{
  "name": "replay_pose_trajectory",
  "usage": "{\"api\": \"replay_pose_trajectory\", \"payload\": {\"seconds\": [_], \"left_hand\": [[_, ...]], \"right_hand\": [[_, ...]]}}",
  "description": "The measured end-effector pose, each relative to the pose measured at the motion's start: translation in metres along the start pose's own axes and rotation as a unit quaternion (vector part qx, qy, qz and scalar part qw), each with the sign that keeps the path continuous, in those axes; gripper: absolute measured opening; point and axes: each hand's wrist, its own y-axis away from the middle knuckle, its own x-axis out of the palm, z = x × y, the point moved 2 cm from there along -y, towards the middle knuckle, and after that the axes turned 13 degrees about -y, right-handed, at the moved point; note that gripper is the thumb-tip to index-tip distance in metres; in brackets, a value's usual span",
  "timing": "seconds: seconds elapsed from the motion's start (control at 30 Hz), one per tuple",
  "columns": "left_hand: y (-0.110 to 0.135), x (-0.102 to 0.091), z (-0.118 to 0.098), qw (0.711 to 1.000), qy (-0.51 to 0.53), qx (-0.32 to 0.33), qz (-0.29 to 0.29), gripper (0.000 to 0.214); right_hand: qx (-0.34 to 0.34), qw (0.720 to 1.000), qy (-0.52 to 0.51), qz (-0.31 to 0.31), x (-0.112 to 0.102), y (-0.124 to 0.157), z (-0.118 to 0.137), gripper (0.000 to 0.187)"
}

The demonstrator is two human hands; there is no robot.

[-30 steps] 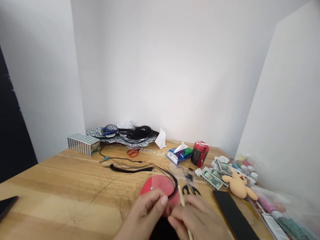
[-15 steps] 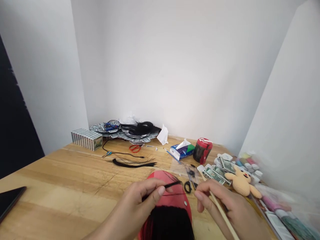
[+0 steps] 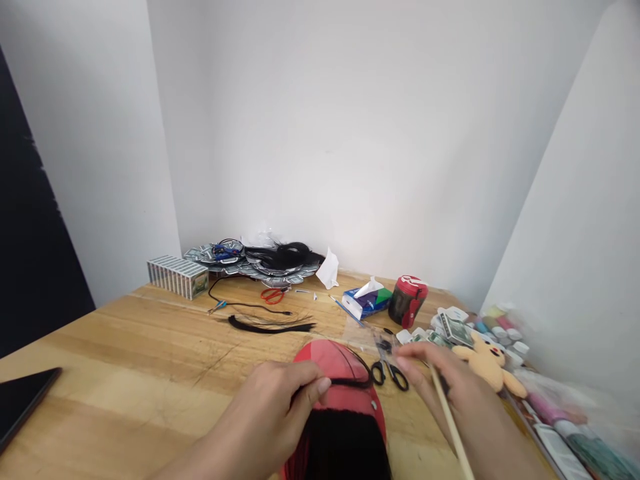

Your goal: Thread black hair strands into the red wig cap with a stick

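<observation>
A red cap-shaped piece point(image 3: 333, 363) lies at the table's near edge with black hair point(image 3: 340, 443) on its near part. My left hand point(image 3: 280, 410) rests on it, fingers pinched on a thin black strand of hair point(image 3: 353, 383) lying across the red surface. My right hand point(image 3: 450, 393) hovers just to the right, fingers closed around a thin wooden stick point(image 3: 450, 427) that points up toward the black scissors point(image 3: 390, 373).
The wooden table point(image 3: 125, 360) carries a loose black hair bundle point(image 3: 270, 327), red scissors point(image 3: 273, 295), a tissue pack point(image 3: 367, 301), a red-lidded jar point(image 3: 407, 301), banknote stacks point(image 3: 455, 328), a plush toy point(image 3: 487, 363), paint pots at right, a phone point(image 3: 23, 400) at left.
My left hand has lowered the black strand onto the red piece. My right hand has shifted right and up toward the black scissors, still holding the stick. The view has moved slightly.
</observation>
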Motion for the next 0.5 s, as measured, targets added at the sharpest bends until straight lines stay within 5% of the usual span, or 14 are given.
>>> {"api": "replay_pose_trajectory", "payload": {"seconds": [0.1,0.27,0.4,0.5], "left_hand": [[0.001,0.006,0.001,1.0,-0.022,0.013,-0.005,0.037],[0.002,0.016,-0.004,0.998,0.02,0.052,0.02,0.033],[0.004,0.014,-0.009,0.995,0.066,0.063,0.041,0.033],[0.005,0.008,-0.012,0.988,0.126,0.065,0.065,0.023]], "right_hand": [[-0.129,0.98,0.092,-0.118,-0.008,0.009,0.011,0.026],[-0.339,0.931,0.135,-0.013,0.028,0.028,0.038,0.031],[-0.272,0.958,0.071,0.065,0.056,0.028,0.037,0.016],[-0.144,0.979,-0.035,0.143,0.051,0.021,0.03,0.031]]}}
